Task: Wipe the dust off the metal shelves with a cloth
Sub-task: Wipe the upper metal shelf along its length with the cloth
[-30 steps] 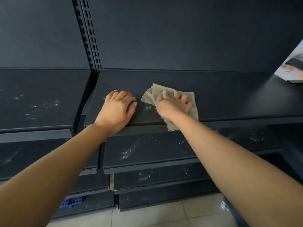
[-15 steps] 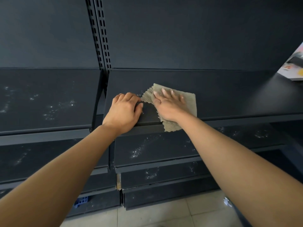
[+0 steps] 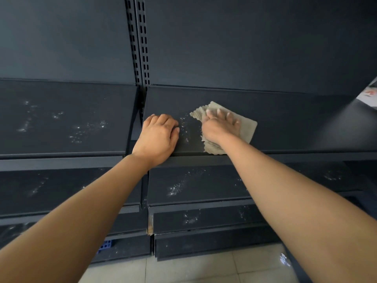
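A beige cloth (image 3: 247, 127) lies flat on the dark metal shelf (image 3: 285, 123) at chest height. My right hand (image 3: 220, 127) presses down on the cloth with spread fingers and looks blurred. My left hand (image 3: 158, 137) rests on the same shelf's front left corner, fingers bent over the surface and holding nothing. A streak of white dust specks (image 3: 184, 127) shows on the shelf between the two hands.
The neighbouring shelf (image 3: 61, 123) on the left carries scattered dust. Lower shelves (image 3: 193, 184) below are dusty too. A slotted upright post (image 3: 139, 41) separates the two bays. Tiled floor (image 3: 204, 268) lies beneath, with a blue crate (image 3: 105, 245) under the left bay.
My right hand has slid the cloth to the right, away from my left hand, uncovering a dust streak between them. The view has shifted so the shelf bay sits further right.
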The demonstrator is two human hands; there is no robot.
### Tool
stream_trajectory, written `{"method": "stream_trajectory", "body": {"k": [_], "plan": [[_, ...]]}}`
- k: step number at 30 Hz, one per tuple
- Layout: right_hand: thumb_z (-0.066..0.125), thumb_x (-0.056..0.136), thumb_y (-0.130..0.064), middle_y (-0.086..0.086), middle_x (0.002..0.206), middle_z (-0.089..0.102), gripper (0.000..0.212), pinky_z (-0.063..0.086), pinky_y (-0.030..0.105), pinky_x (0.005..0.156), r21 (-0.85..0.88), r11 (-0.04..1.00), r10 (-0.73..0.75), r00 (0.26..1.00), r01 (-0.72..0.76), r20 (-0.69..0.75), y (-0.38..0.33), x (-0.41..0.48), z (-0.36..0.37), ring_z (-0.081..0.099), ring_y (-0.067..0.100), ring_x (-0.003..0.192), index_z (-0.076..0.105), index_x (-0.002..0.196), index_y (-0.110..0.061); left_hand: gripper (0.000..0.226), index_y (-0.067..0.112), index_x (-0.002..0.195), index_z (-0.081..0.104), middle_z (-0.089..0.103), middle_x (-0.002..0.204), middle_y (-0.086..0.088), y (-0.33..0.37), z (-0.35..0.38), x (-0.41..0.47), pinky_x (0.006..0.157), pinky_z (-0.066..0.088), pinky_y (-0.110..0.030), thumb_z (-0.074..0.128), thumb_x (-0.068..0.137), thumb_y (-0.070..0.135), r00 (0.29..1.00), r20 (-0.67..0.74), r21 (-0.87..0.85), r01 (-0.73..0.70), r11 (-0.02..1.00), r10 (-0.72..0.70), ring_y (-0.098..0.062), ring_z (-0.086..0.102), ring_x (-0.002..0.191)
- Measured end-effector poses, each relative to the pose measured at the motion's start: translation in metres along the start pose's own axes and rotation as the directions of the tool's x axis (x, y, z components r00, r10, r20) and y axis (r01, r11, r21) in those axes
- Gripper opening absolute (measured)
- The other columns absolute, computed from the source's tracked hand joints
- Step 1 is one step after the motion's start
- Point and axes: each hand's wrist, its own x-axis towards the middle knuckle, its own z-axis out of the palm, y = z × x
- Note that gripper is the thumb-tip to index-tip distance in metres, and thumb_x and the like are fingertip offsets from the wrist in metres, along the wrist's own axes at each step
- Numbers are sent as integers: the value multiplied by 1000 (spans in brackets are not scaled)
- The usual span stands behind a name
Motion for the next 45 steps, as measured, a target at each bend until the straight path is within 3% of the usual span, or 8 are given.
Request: {"method": "stream_trajectory", "body": {"k": [6,17,25,30,33,38,41,45], "plan": [[4,100,-45,-1,161,-6,52,-6,52,117,10,990,-140,990,140,12,-19,-4,6,-8,29,147,6,151,-36,36,8,113,59,58,114,-7,-9,-4,-3,110,22,-40,36,94,28,999,28,43,16,999,-18,-29,51,107],[6,99,-37,-1,161,-1,52,-3,53,117,-37,997,-71,997,70,-27,-4,50,-3,-3,29,147,9,151,-36,32,10,119,55,54,120,-7,-14,0,6,108,21,-35,41,96,27,993,25,-11,119,993,-119,-27,47,113],[10,101,-32,-2,161,-1,51,-7,50,116,-45,941,-334,942,334,15,-63,38,6,-6,28,147,9,152,-35,38,9,111,59,58,112,-8,-10,1,3,103,30,-39,35,91,30,993,-51,55,114,992,-111,-28,50,104],[6,101,-42,-5,161,1,50,-6,48,118,-28,906,-422,906,422,3,-46,9,10,-6,25,148,12,151,-38,47,9,109,60,58,115,-8,-7,-1,1,104,28,-40,26,90,35,989,-79,93,130,987,-123,-29,50,109],[5,100,-43,-7,161,2,50,-6,47,118,-13,928,-372,928,372,-10,-16,-2,6,-5,23,148,14,150,-41,45,9,113,59,57,118,-9,-4,-3,-1,106,27,-41,27,92,33,991,-57,98,125,987,-120,-29,49,112],[3,100,-40,-4,161,-2,51,-5,52,117,-32,993,-114,993,114,-6,41,-8,-6,-6,25,148,9,151,-40,44,7,112,60,58,117,-10,-4,-5,-4,106,28,-42,29,92,31,995,-42,91,97,991,-93,-30,50,111],[2,100,-40,-2,161,-5,51,-4,52,118,-44,998,-54,999,54,-5,27,-14,-1,-6,27,147,5,151,-37,51,8,110,60,59,115,-10,-8,-10,-13,107,26,-41,22,91,35,996,-45,91,85,992,-81,-30,51,109],[1,100,-42,-1,161,-6,52,-6,53,117,-42,993,-114,993,114,-14,-26,-29,12,-7,29,147,5,151,-35,52,6,112,59,59,114,-9,-26,-23,-35,109,24,-42,22,90,35,998,-45,125,59,990,-54,-30,53,107]]}}
